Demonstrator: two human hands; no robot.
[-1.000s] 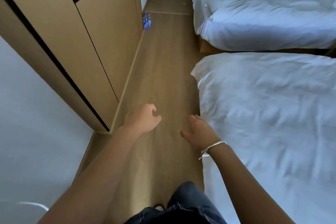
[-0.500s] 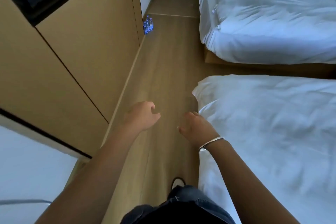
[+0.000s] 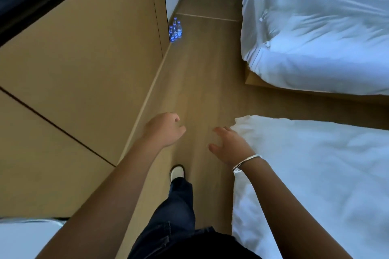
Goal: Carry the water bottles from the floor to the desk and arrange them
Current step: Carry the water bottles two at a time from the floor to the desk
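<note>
Nearest, below the fingers, a dark trouser leg [image 3: 181, 202] steps out with a pale shoe [image 3: 177, 172] on the wooden floor [image 3: 202, 82]. Above it both hands hang empty: the left hand [image 3: 163, 129] has its fingers loosely curled around nothing, and the right hand [image 3: 228, 146], a silver bangle [image 3: 246, 162] at its wrist, has fingers relaxed and a little apart, their tips just beside the corner of the near bed [image 3: 305, 174]. Left of the left fingers runs the wooden cabinet wall [image 3: 84, 69]. Far ahead of the fingers, well apart from them, the water bottles [image 3: 175, 31] stand clustered on the floor against the cabinet's end, across from the far bed [image 3: 315, 27]. The desk is not clearly in view. The risk I judge: the aisle is narrow, so the right hand could snag bedding, and grabbing several close-packed bottles at once could topple them.
</note>
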